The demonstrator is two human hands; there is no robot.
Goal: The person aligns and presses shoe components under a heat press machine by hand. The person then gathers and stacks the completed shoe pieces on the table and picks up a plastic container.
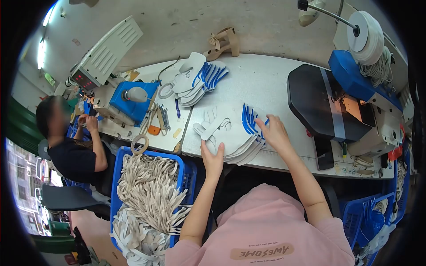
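Note:
A fanned stack of white shoe-upper pieces (230, 138) with blue edges lies on the white table in front of me. My left hand (213, 158) grips its near left side, thumb on top and fingers by the strap-like cut-outs. My right hand (276, 133) is at the right side, thumb and forefinger closed around the blue-edged ends; part of its grip is hidden. Farther back lies a second stack of similar white pieces (188, 84), also with blue edges. Beside it is a roll of tape (166, 91).
A black-topped sewing machine (310, 99) with a thread spool (366, 37) stands right, a phone (324, 153) near it. A blue machine (128, 103) is left. A blue crate (116, 177) holds pale strips. A tan heeled sandal (223, 44) stands behind. Another person (77, 155) sits left.

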